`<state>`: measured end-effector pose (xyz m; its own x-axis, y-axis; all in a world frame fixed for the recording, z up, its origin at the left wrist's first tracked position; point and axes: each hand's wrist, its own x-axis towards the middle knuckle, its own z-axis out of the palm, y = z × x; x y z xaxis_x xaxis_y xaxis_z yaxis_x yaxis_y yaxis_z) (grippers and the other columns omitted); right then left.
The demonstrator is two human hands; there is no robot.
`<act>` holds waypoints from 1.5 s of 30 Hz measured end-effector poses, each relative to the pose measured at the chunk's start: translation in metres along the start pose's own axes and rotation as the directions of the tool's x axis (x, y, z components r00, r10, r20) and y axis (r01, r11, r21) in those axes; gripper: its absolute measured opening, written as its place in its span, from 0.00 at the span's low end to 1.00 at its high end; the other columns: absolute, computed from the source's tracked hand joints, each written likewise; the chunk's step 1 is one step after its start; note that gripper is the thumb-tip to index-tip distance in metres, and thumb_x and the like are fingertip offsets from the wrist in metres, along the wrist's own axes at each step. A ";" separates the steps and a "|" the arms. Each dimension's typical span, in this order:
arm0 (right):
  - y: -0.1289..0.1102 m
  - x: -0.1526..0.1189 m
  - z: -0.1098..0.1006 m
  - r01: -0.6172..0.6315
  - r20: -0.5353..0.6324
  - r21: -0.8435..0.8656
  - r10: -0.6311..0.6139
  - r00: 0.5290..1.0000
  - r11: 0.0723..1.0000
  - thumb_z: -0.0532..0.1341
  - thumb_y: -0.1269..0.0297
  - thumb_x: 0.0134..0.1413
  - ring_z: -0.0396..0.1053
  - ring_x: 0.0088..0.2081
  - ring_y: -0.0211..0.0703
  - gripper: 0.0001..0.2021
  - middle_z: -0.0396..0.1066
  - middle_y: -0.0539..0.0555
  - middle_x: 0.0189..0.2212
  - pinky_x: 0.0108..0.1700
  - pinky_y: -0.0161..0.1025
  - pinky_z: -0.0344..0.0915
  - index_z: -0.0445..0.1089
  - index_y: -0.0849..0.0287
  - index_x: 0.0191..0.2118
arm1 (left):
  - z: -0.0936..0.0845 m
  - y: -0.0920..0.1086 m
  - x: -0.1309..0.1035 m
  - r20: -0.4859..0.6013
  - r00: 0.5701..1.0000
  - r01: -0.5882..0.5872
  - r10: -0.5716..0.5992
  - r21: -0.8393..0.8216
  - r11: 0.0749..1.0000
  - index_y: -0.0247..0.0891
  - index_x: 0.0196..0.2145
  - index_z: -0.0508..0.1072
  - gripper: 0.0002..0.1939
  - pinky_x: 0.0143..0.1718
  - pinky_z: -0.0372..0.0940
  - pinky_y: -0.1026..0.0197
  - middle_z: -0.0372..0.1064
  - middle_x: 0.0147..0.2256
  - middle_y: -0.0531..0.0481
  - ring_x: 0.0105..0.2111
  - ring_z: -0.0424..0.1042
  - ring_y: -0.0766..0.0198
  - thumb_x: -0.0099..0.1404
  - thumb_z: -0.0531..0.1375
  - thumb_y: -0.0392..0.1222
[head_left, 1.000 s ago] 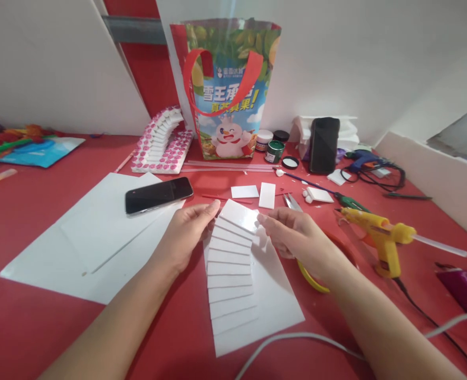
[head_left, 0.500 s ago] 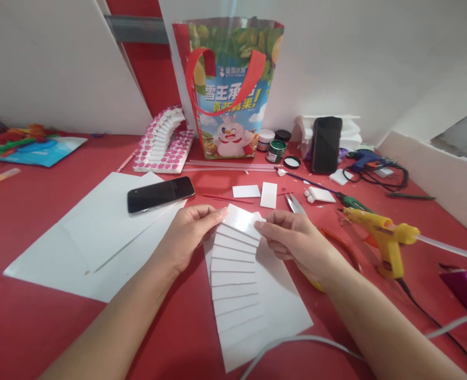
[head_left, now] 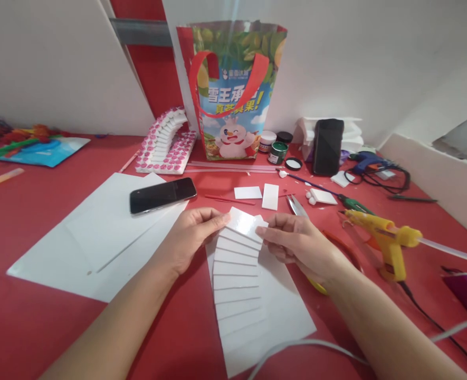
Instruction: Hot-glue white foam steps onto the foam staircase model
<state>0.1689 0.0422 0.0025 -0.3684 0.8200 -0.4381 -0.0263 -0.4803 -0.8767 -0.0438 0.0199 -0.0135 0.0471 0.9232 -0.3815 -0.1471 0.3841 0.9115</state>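
Note:
Between my hands lies the topmost white rectangular card (head_left: 242, 224) of a curved row of overlapping white cards (head_left: 237, 279), stepped like a fan. The row rests on a white sheet (head_left: 286, 301). My left hand (head_left: 196, 232) pinches the top card's left corner between thumb and fingers. At its right edge, my right hand (head_left: 292, 240) grips the same card with thumb over curled fingers. Two loose white cards, one lying crosswise (head_left: 248, 192) and one lengthwise (head_left: 270, 197), sit just beyond my hands. Scissors (head_left: 297, 206) lie partly hidden under my right hand.
A yellow glue gun (head_left: 393, 240) lies right, its cord trailing forward. A black phone (head_left: 162, 195) rests on white board (head_left: 70, 237) at left. Behind stand a printed bag (head_left: 233, 95), a pink-and-white stair model (head_left: 165, 142), paint jars (head_left: 276, 152) and an upright phone (head_left: 328, 146). A pale cable (head_left: 296, 343) crosses the front.
The whole view has shifted slightly, so everything sits a little lower and further right. Both hands keep their hold on the top card, with no clear movement against the row.

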 end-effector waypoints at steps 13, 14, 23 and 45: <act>0.001 -0.001 0.003 -0.004 -0.007 0.032 0.004 1.000 0.999 0.79 0.58 0.32 0.53 0.17 0.26 0.24 0.63 0.43 0.16 0.20 0.31 0.40 0.64 0.60 0.26 | 0.000 0.001 0.000 -0.028 0.999 0.025 -0.025 -0.012 1.000 0.36 0.26 0.74 0.20 0.28 0.58 0.64 0.67 0.23 0.54 0.24 0.64 0.68 0.49 0.73 0.55; 0.001 -0.001 0.003 0.000 -0.009 0.032 0.001 1.000 0.999 0.79 0.57 0.33 0.53 0.17 0.26 0.24 0.63 0.43 0.16 0.20 0.31 0.39 0.63 0.59 0.26 | 0.000 0.001 0.000 -0.030 0.999 0.027 -0.027 -0.016 1.000 0.36 0.25 0.74 0.21 0.28 0.58 0.64 0.67 0.23 0.54 0.24 0.64 0.68 0.49 0.73 0.55; 0.001 -0.002 0.002 0.019 -0.008 0.024 -0.019 1.000 1.000 0.77 0.56 0.38 0.53 0.17 0.26 0.22 0.63 0.43 0.16 0.20 0.31 0.39 0.63 0.59 0.26 | 0.001 0.000 0.000 -0.035 0.999 0.022 -0.023 -0.030 0.999 0.36 0.25 0.76 0.19 0.28 0.58 0.64 0.69 0.24 0.53 0.24 0.65 0.68 0.49 0.74 0.54; -0.002 -0.003 -0.006 -0.027 0.003 -0.154 0.028 1.000 0.988 0.74 0.54 0.43 0.54 0.19 0.29 0.20 0.63 0.46 0.19 0.21 0.32 0.42 0.65 0.59 0.25 | -0.001 -0.002 0.000 -0.007 1.000 -0.005 0.005 -0.002 1.000 0.37 0.27 0.77 0.16 0.27 0.59 0.64 0.70 0.24 0.53 0.24 0.65 0.68 0.55 0.71 0.53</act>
<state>0.1755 0.0425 0.0044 -0.3717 0.8053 -0.4619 0.1274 -0.4486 -0.8846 -0.0449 0.0190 -0.0154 0.0393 0.9250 -0.3780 -0.1489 0.3795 0.9131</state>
